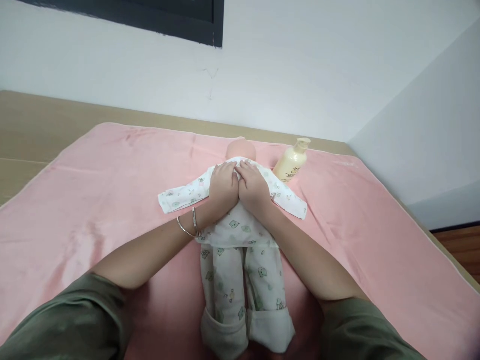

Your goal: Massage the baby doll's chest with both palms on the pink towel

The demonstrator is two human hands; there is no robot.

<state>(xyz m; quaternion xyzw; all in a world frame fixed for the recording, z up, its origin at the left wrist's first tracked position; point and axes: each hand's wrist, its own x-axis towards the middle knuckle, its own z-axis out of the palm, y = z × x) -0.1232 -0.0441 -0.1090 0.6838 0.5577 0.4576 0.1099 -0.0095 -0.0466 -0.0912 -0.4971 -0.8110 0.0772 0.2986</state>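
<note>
A doll in a white printed top (240, 227) and matching trousers (228, 280) with turned-up cuffs lies on a pink cloth (150, 160), its round head (241, 149) at the far end and both sleeves spread outward. My left hand (224, 187) rests flat on the upper part of the top, left of the middle. Beside it, my right hand (253, 187) lies flat on the right side of the chest area. The two hands touch at their inner edges, and neither grips anything. Two silver bangles circle my left wrist.
A cream pump bottle (291, 161) stands on the cloth to the right of the doll's head. Under the cloth is a tan surface (56, 112), bordered by a white wall (281, 75) behind. A dark frame (187, 27) is on the wall at the top left.
</note>
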